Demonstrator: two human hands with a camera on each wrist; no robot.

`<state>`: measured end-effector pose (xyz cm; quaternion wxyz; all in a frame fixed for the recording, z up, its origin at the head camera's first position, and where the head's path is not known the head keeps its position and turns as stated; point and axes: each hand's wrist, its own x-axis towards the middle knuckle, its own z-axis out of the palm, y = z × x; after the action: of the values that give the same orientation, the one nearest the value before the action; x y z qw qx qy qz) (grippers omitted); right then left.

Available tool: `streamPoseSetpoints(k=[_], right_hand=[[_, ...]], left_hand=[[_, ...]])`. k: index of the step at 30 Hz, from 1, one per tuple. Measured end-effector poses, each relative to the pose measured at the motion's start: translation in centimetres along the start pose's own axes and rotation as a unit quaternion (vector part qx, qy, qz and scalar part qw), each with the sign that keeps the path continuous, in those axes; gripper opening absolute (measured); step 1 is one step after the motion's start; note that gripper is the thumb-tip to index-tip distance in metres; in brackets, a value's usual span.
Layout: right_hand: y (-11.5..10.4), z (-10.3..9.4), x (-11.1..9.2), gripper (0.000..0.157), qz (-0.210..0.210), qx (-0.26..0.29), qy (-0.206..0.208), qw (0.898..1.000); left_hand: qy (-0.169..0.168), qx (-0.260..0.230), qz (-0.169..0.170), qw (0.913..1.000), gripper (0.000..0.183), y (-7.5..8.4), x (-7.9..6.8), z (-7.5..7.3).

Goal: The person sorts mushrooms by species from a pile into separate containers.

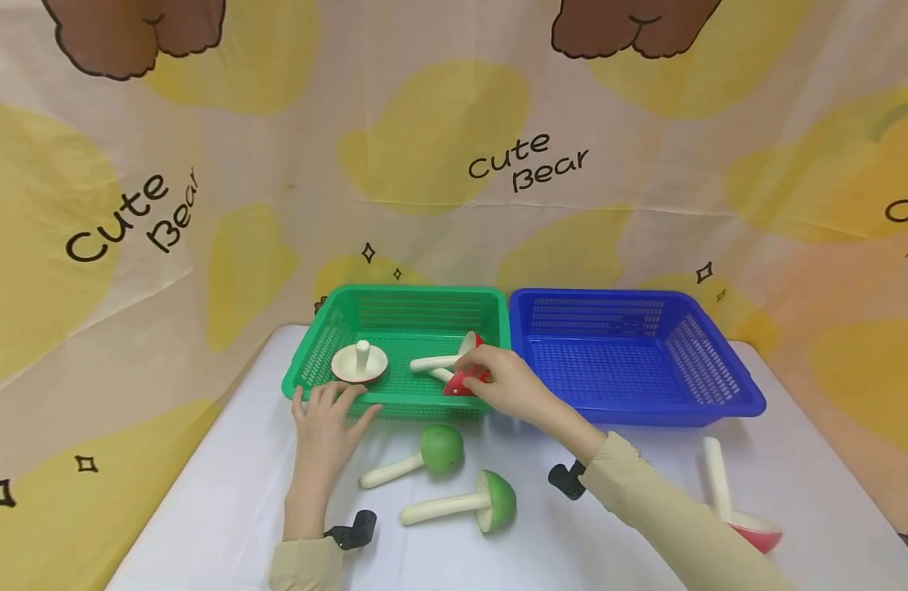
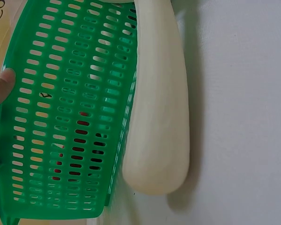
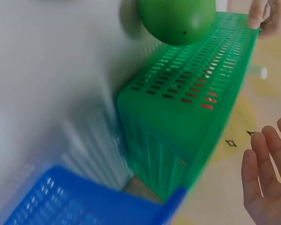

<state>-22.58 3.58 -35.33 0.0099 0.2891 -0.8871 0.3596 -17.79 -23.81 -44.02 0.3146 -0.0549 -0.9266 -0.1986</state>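
Observation:
My left hand (image 1: 327, 427) holds the front rim of the green basket (image 1: 424, 293), thumb outside. Over that basket's right end, my right hand (image 1: 509, 382) hovers beside red-capped toy mushrooms (image 1: 457, 384), overlapping them in the head view. In the right wrist view the fingers (image 3: 267, 164) of this hand are spread, with nothing between them. Another toy mushroom (image 1: 359, 364) rests cap-down at the basket's left, its pale stem pointing up. Two green-capped toy mushrooms (image 1: 442, 450) lie on the table in front; a pale stem (image 2: 157, 103) fills the middle of the left wrist view.
A blue basket (image 1: 749, 402) stands right beside the green one. At the table's right lies a red-capped mushroom (image 1: 757, 532), partly behind the right sleeve (image 1: 668, 509). A patterned cloth (image 1: 424, 230) hangs behind the white table (image 1: 225, 492).

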Motion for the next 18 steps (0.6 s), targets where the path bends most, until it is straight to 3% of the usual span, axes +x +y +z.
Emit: streamPoseSetpoints(k=[12,18], right_hand=[[1.1,-5.7,-4.7,0.023,-0.036,-0.059,0.012,0.998],[1.7,-8.4,-7.2,0.023,-0.027,-0.091,0.030,0.995]], left_hand=[[-0.006,-0.005,-0.007,0.9999,0.033,0.0,0.0,-0.1],[-0.002,-0.006,-0.003,1.0000,0.032,0.0,-0.1,0.0]])
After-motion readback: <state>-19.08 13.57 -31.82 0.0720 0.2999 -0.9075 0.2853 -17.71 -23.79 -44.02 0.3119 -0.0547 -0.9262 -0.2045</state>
